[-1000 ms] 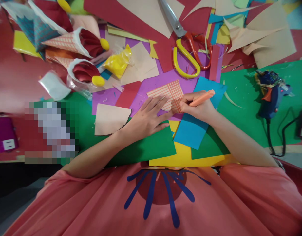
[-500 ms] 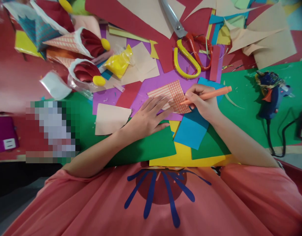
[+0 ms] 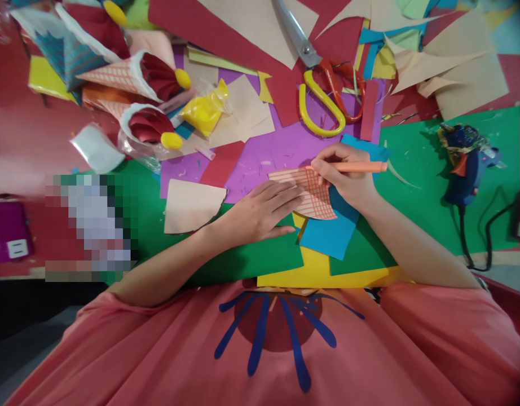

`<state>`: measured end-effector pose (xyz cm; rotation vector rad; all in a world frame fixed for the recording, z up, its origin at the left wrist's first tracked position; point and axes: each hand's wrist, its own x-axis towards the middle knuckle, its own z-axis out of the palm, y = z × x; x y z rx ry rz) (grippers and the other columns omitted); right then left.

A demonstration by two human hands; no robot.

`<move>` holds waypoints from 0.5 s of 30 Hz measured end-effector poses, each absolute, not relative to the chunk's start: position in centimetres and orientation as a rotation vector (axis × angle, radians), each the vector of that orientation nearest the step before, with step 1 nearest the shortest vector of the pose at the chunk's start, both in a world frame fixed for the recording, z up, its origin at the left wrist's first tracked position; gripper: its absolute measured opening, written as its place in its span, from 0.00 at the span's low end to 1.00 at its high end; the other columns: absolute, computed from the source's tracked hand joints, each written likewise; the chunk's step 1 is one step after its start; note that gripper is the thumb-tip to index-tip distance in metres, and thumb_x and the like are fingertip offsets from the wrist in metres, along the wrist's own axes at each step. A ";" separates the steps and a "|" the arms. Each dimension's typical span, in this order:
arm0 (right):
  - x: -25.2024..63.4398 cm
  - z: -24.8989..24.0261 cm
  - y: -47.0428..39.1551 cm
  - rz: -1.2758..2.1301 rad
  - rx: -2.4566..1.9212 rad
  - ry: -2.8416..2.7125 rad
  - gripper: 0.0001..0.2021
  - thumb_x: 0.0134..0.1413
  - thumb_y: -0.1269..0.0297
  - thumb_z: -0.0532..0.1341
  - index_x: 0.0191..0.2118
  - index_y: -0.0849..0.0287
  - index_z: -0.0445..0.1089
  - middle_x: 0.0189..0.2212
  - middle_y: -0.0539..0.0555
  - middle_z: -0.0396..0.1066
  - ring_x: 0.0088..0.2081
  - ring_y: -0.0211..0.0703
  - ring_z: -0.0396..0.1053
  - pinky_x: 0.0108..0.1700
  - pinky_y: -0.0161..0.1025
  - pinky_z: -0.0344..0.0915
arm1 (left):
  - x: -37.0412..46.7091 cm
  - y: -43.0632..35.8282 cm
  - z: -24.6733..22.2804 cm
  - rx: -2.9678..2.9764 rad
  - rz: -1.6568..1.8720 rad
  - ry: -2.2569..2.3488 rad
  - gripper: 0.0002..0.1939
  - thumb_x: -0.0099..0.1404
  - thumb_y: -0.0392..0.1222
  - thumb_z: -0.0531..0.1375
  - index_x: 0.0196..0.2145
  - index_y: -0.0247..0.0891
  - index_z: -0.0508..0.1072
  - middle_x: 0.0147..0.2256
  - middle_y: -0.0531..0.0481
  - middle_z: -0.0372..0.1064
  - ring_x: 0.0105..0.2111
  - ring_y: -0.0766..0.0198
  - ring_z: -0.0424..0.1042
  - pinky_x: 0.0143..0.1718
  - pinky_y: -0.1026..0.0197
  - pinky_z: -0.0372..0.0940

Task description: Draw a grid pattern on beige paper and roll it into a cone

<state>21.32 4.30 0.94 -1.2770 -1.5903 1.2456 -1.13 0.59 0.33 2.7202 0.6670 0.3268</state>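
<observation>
A cream paper piece (image 3: 321,197) with a curved edge carries orange lines, crossed into a grid on its right part. My left hand (image 3: 264,208) lies flat over its left part, fingers stretched out. An orange marker (image 3: 357,167) is pinched in my right hand (image 3: 344,175), its tip at the paper's upper edge. Under the paper's right side lies a blue sheet (image 3: 330,237). To the left of my left hand rests a plain cream paper piece (image 3: 192,207) with a dark curved edge.
Large scissors (image 3: 321,101) with yellow and red handles lie on purple foam (image 3: 260,158). A glue gun (image 3: 465,169) with a cord is at right on a green sheet (image 3: 416,146). Decorated paper cones (image 3: 120,79) and a yellow packet (image 3: 205,110) fill the upper left; paper scraps (image 3: 437,62) the upper right.
The lined paper has shifted toward me and turned slightly, my left hand moving down with it. The marker has swung flatter, its tip going from the grid to the upper edge.
</observation>
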 end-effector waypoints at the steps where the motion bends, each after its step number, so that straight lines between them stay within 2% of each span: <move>1: 21.3 0.9 4.3 1.240 -1.285 -1.599 0.15 0.53 0.52 0.65 0.28 0.59 0.68 0.20 0.46 0.67 0.22 0.31 0.63 0.24 0.33 0.59 | -1.1 0.6 0.3 2.710 0.309 0.674 0.29 0.71 0.54 0.51 0.60 0.31 0.62 0.59 0.34 0.63 0.60 0.49 0.62 0.60 0.45 0.60; 7: 21.3 0.8 4.3 1.201 -1.306 -1.642 0.15 0.55 0.53 0.63 0.27 0.59 0.67 0.19 0.47 0.66 0.22 0.32 0.63 0.24 0.33 0.58 | -1.1 0.5 0.2 2.718 0.363 0.704 0.27 0.69 0.54 0.53 0.58 0.32 0.65 0.59 0.34 0.63 0.62 0.44 0.59 0.61 0.39 0.57; 15: 21.2 0.8 4.3 1.164 -1.337 -1.695 0.17 0.55 0.50 0.63 0.25 0.58 0.66 0.20 0.48 0.66 0.24 0.34 0.63 0.26 0.35 0.57 | -1.1 0.5 0.3 2.703 0.293 0.721 0.27 0.70 0.53 0.54 0.60 0.35 0.63 0.60 0.35 0.62 0.63 0.47 0.58 0.62 0.40 0.56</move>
